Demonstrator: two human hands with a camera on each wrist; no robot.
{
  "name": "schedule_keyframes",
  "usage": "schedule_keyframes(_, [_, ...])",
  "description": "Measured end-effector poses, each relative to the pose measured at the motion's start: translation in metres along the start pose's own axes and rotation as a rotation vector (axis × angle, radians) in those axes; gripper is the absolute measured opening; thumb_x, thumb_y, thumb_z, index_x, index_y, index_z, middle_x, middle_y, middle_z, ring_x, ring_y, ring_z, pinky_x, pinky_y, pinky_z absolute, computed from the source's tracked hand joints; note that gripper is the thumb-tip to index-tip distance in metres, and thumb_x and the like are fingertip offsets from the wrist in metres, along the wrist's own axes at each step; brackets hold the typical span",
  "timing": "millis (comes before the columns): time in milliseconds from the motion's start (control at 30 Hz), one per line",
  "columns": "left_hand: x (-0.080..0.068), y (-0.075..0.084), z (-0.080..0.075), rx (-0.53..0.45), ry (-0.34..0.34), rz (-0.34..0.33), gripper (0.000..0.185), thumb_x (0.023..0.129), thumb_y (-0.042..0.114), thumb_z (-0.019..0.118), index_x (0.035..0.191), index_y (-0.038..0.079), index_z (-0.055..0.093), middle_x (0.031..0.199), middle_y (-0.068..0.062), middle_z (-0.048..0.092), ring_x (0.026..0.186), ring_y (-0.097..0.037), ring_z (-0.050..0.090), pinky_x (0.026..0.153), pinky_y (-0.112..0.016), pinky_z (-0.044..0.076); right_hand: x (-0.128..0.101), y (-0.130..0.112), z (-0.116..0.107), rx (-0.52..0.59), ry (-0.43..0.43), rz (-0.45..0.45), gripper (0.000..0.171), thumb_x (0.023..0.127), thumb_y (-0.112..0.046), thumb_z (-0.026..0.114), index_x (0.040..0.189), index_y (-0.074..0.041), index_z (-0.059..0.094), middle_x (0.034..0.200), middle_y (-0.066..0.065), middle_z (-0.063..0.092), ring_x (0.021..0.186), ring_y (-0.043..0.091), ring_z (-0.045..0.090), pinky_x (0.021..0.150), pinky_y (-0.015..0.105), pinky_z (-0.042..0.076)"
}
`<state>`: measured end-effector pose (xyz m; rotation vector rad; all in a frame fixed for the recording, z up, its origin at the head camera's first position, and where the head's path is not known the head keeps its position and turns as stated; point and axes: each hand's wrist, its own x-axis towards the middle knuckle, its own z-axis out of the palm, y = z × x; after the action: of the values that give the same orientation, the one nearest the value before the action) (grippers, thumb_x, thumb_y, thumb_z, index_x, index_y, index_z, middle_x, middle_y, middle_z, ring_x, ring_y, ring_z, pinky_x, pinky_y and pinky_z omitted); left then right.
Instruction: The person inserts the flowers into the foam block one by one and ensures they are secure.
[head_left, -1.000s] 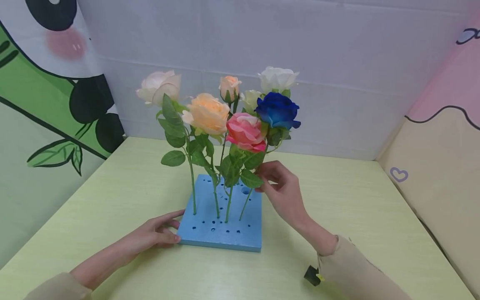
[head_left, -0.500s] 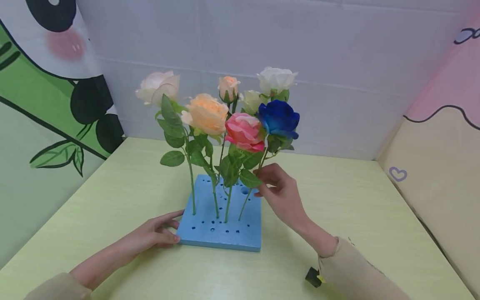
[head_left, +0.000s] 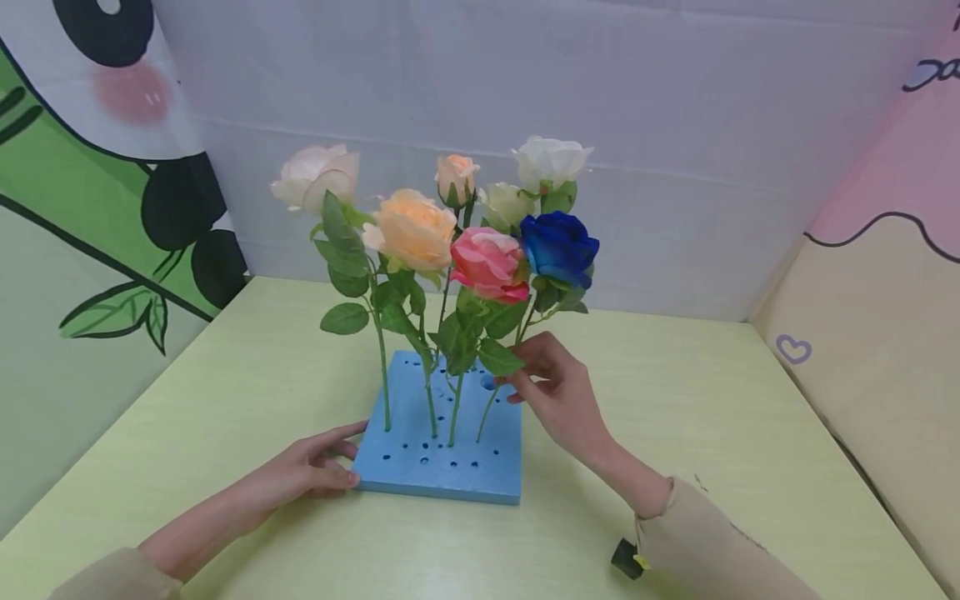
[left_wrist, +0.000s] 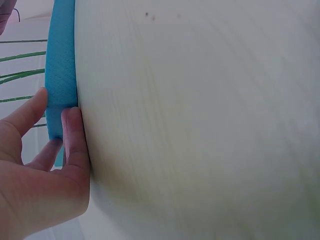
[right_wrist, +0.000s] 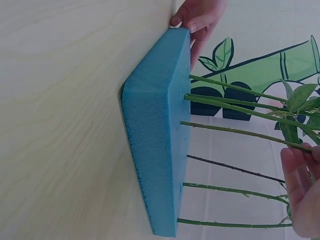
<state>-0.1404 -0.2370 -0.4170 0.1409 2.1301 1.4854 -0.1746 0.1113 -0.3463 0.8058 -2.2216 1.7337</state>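
Note:
In the head view, a light blue foam board (head_left: pixel 442 479) with small holes bears several upright artificial roses. My left hand (head_left: pixel 300 473) rests at its left edge, thumb at the near corner and index finger stretched along the side. The left wrist view shows these fingers (left_wrist: pixel 74 130) touching the board's edge. My right hand (head_left: pixel 558 400) pinches the green stem (right_wrist: pixel 240 131) of the blue rose (head_left: pixel 558 248), whose lower end stands in the board. A pink rose (head_left: pixel 490 265) and its leaves stand just left of that hand, hiding part of the stem.
Around them stand a peach rose (head_left: pixel 411 229), a pale pink rose (head_left: pixel 317 179), a small peach bud (head_left: pixel 456 177), a cream rose (head_left: pixel 506 204) and a white rose (head_left: pixel 551 160). A small black object (head_left: pixel 627 558) is by the right sleeve. A grey-white backdrop (head_left: pixel 675 167) closes the table's far side.
The blue rose's head has dropped and shifted slightly right, now tilting outward. My right hand has moved slightly down and left with the stem. My left hand and the board stay put.

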Motion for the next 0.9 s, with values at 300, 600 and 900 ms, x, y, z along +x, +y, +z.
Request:
schedule_keyframes(300, [0.0002, -0.001, 0.0006, -0.004, -0.005, -0.004, 0.079, 0.091, 0.025, 0.069, 0.156, 0.009, 0.029, 0.13, -0.015, 0.056, 0.1, -0.019, 0.062, 0.087, -0.027, 0.056, -0.0011, 0.0003, 0.0008, 0.0, 0.001, 0.016, 0.02, 0.095, 0.001, 0.057, 0.114, -0.004, 0.055, 0.112, 0.016, 0.068, 0.087, 0.028, 0.074, 0.066, 0.032, 0.061])
schedule_keyframes(600, [0.0013, -0.0018, 0.0001, -0.005, -0.004, 0.002, 0.079, 0.091, 0.025, 0.07, 0.156, 0.009, 0.028, 0.129, -0.015, 0.056, 0.099, -0.019, 0.061, 0.086, -0.025, 0.055, -0.0014, 0.0007, 0.0008, -0.001, 0.001, 0.017, 0.02, 0.095, 0.001, 0.057, 0.115, -0.004, 0.055, 0.113, 0.016, 0.068, 0.087, 0.024, 0.074, 0.066, 0.031, 0.061])
schedule_keyframes(900, [0.0005, 0.0003, 0.0002, -0.011, -0.005, 0.002, 0.079, 0.09, 0.024, 0.07, 0.156, 0.008, 0.029, 0.128, -0.016, 0.056, 0.098, -0.018, 0.062, 0.086, -0.025, 0.056, -0.0019, 0.0012, 0.0012, 0.007, -0.001, 0.013, 0.02, 0.096, 0.0, 0.057, 0.115, -0.004, 0.055, 0.114, 0.016, 0.067, 0.088, 0.022, 0.074, 0.066, 0.032, 0.061])
